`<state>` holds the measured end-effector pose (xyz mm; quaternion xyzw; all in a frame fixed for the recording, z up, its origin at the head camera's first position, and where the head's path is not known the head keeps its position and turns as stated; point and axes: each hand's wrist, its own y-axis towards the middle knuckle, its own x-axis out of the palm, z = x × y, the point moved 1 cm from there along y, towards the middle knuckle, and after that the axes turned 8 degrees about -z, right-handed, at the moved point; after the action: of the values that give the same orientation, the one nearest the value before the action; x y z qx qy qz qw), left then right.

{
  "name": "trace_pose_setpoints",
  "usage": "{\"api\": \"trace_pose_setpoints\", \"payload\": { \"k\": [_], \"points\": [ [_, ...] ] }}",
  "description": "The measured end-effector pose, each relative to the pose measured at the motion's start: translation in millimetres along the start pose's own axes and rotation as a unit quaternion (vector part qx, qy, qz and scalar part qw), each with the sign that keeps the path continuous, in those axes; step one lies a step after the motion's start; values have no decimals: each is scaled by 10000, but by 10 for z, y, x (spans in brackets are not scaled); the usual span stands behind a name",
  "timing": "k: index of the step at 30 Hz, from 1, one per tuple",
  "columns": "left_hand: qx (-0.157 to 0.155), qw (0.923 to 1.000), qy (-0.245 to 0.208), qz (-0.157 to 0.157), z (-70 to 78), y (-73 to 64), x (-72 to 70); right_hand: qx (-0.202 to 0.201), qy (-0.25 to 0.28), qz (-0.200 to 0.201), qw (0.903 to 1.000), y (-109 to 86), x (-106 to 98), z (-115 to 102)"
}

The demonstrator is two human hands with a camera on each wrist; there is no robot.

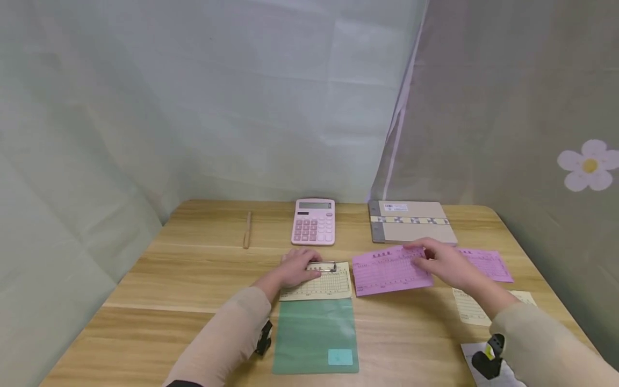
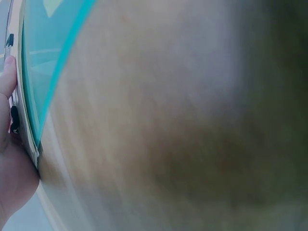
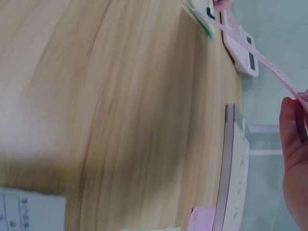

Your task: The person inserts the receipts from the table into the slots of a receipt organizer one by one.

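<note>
A green clipboard lies on the table with a pale yellow form on its upper part, beneath the metal clip. My left hand holds the clipboard at its clip end, thumb over the form and fingers at the top edge. In the left wrist view the thumb lies by the clip. To the right of the board, a pink form is raised off the table at a tilt. My right hand pinches its right edge between thumb and fingers.
A pink calculator and a beige notebook lie at the back. A pen-like brown stick is at back left. Another pink form, a yellow form and a white sheet lie on the right, partly behind the right arm.
</note>
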<state>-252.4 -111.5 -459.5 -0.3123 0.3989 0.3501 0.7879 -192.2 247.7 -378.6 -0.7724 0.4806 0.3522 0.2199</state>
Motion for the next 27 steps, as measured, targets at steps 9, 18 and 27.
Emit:
{"api": "trace_pose_setpoints", "payload": {
  "k": [9,18,27],
  "points": [
    [3,10000,29,62,-46,11,1,20,526,-354,9980,174,197,-139],
    [-31,10000,17,2,3,-14,-4,63,514,-988,9938,346,692,-209],
    [56,10000,-49,-14,29,-26,-10,-88,701,-1343,9884,502,1006,-344]
  ]
}}
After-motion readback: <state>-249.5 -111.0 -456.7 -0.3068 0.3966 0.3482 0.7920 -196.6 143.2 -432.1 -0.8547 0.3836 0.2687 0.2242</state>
